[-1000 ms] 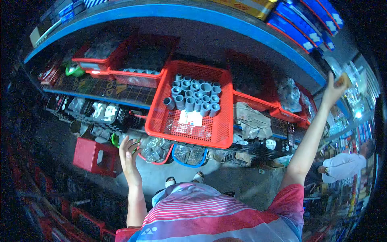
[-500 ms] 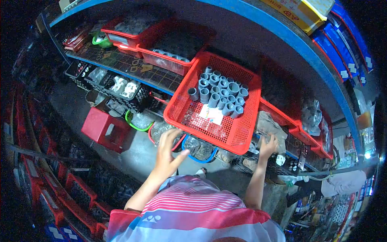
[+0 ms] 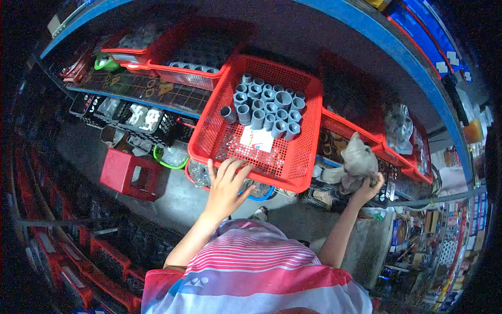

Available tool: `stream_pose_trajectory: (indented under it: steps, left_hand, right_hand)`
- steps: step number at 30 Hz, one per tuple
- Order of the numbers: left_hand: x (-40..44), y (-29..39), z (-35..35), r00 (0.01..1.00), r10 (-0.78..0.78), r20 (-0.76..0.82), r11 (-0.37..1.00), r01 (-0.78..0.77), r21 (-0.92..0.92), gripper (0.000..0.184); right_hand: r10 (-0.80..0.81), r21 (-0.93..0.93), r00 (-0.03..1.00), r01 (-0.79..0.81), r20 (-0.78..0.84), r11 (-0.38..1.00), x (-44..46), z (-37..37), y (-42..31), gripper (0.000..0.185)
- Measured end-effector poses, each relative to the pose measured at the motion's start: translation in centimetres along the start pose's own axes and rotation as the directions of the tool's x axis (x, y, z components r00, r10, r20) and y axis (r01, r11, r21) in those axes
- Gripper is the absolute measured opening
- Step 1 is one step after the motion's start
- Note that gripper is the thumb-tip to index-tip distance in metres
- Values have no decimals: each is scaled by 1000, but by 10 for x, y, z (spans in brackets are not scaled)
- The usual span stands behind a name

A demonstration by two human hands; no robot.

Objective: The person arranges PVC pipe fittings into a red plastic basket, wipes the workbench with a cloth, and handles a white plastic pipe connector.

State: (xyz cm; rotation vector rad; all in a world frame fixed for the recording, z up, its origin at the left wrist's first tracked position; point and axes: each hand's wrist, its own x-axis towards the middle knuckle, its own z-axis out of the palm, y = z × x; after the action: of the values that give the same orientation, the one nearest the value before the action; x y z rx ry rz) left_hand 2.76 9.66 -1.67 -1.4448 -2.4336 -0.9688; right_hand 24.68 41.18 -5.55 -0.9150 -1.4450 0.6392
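- Clock centred on basket (image 3: 282,182); 12 points away from the wearer.
- Left hand (image 3: 225,191), 7 o'clock: fingers spread, tips over the near rim, thumb apart; probably steadying the basket, which juts past the shelf (image 3: 180,102).
- Right hand (image 3: 368,191), 4 o'clock: fingers pinching the cloth's lower end; exact grip partly hidden.
- Cloth (image 3: 361,158), between 3 and 4 o'clock: bunched, apart from basket; long axis roughly 5 to 11, narrow tip towards 11. Held at one end, presumably leaving the bulk loose.
- Fittings (image 3: 270,107): packed towards 12, on end, mouths up, long axes near upright; presumably so stood for easy counting.
- Card (image 3: 256,138): flat, 6 o'clock of fittings.
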Motion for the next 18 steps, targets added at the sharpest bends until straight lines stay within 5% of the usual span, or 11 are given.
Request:
stream_pose_trajectory:
  steps: [2, 3, 5, 8, 12, 18]
  left_hand:
    - [2, 0, -1, 1000, 7, -6, 1000, -7, 6, 49]
    - [4, 1, -4, 1000, 2, -8, 1000, -2, -28, 48]
    - [8, 2, -14, 1000, -19, -17, 996, 18, -90, 46]
    - [23, -6, -31, 998, -15, -68, 995, 9, -101, 45]
    - [60, -23, -52, 996, 27, -84, 997, -21, 79, 40]
    - [119, -48, -66, 988, 87, 129, 951, -121, 284, 31]
  right_hand:
    - [-158, -181, 987, 151, -27, 972, 8, 8, 0, 28]
    - [-144, -141, 987, 153, 74, 978, 13, 11, 14, 32]
    - [-300, -380, 884, 431, 358, 818, 20, 23, 51, 40]
    - [-72, -350, 827, 313, 558, 883, 7, 36, 36, 46]
    - [53, -392, 851, 185, 523, 901, 2, 23, 33, 50]
    - [-67, -230, 876, 198, 477, 953, 2, 6, 21, 47]
